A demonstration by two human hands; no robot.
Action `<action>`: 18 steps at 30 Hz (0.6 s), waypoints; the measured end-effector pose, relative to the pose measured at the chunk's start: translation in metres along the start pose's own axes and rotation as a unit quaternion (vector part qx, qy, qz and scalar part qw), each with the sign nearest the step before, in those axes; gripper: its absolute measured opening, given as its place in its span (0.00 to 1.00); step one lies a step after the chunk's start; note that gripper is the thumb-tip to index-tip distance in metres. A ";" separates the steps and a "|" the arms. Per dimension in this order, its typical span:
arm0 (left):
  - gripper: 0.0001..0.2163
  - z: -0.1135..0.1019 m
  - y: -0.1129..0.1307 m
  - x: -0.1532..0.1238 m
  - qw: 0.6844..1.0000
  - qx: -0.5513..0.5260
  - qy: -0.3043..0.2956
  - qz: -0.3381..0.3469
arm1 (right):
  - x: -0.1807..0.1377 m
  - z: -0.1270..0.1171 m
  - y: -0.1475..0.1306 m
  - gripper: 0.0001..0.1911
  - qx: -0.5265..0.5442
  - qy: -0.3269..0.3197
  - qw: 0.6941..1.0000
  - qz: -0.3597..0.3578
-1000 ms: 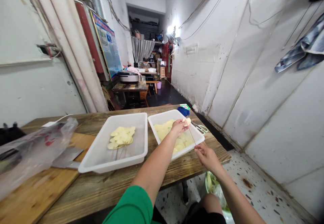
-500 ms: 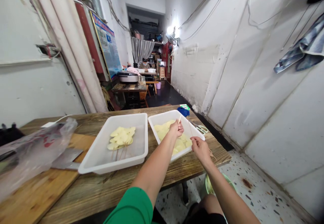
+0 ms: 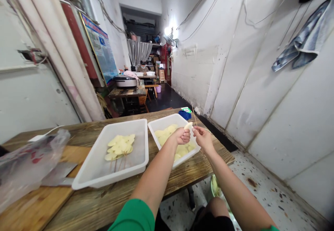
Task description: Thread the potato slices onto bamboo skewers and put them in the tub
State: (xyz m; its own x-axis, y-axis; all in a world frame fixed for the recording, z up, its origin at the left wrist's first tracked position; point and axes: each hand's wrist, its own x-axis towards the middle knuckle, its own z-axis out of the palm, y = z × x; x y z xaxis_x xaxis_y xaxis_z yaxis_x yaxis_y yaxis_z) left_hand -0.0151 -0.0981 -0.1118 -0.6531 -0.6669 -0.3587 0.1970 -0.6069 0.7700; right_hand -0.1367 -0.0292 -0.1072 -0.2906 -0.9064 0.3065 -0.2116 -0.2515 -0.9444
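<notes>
My left hand (image 3: 182, 136) is closed on a pale potato slice (image 3: 188, 125) above the right white tray (image 3: 167, 121). My right hand (image 3: 203, 138) pinches a thin bamboo skewer (image 3: 194, 115) right beside it; the skewer runs up through the slice and its tip sticks out above. The two hands nearly touch. Loose potato slices (image 3: 167, 133) lie in the right tray. The left white tray (image 3: 103, 168) holds several slices on skewers (image 3: 120, 144).
The wooden table (image 3: 104, 203) carries a cutting board (image 3: 31, 203), a cleaver (image 3: 56, 173) and a clear plastic bag (image 3: 23, 164) at left. A blue cloth (image 3: 184, 114) lies behind the right tray. A person sits far down the corridor (image 3: 142, 66). A bucket (image 3: 216, 187) stands under the table edge.
My right hand has risen from the table edge to my left hand, bringing the skewer up against the slice. The view has shifted slightly.
</notes>
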 end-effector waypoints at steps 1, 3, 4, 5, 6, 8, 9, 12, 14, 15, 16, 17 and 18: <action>0.18 0.001 -0.003 0.003 0.999 0.041 0.005 0.019 | 0.004 0.001 -0.003 0.21 0.023 -0.005 0.999 0.028; 0.19 0.002 -0.009 0.009 0.988 0.127 0.014 0.090 | 0.010 0.000 -0.007 0.19 0.045 -0.011 0.997 0.069; 0.19 0.002 -0.012 0.011 0.977 0.167 0.015 0.132 | 0.012 -0.002 -0.008 0.16 0.042 -0.010 0.996 0.081; 0.20 0.003 -0.014 0.013 0.965 0.201 0.013 0.167 | 0.013 -0.007 -0.008 0.14 0.034 -0.011 0.995 0.088; 0.20 0.003 -0.016 0.014 0.954 0.228 0.011 0.193 | 0.013 -0.013 -0.008 0.13 0.025 -0.016 0.995 0.095; 0.20 0.004 -0.017 0.015 0.938 0.264 0.026 0.221 | 0.009 -0.032 -0.005 0.11 0.014 -0.028 0.994 0.106; 0.19 0.003 -0.016 0.015 0.930 0.286 0.054 0.226 | 0.004 -0.044 -0.003 0.11 0.011 -0.026 0.994 0.108; 0.17 0.000 -0.016 0.013 0.849 0.444 0.210 0.197 | -0.019 -0.095 0.009 0.14 -0.010 0.042 0.994 0.098; 0.12 -0.004 -0.018 0.013 0.732 0.611 0.268 0.137 | -0.041 -0.137 0.023 0.16 -0.029 0.122 0.988 0.093; 0.10 -0.006 -0.018 0.013 0.688 0.670 0.261 0.102 | -0.053 -0.158 0.032 0.17 -0.038 0.164 0.981 0.096; 0.10 -0.007 -0.019 0.013 0.662 0.706 0.244 0.064 | -0.066 -0.179 0.042 0.18 -0.049 0.204 0.972 0.103; 0.13 -0.007 -0.019 0.014 0.649 0.726 0.223 0.037 | -0.080 -0.198 0.053 0.18 -0.064 0.237 0.962 0.115; 0.17 -0.007 -0.020 0.014 0.639 0.743 0.200 0.023 | -0.093 -0.215 0.065 0.19 -0.089 0.264 0.952 0.129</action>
State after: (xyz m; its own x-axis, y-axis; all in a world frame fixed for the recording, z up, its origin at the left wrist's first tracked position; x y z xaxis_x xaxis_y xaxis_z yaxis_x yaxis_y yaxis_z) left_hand -0.0231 -0.0989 -0.1359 -0.3747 -0.9063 -0.1954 -0.8956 0.2994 0.3290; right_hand -0.3239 0.1118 -0.1717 -0.7733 -0.6208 0.1285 -0.2110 0.0609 -0.9756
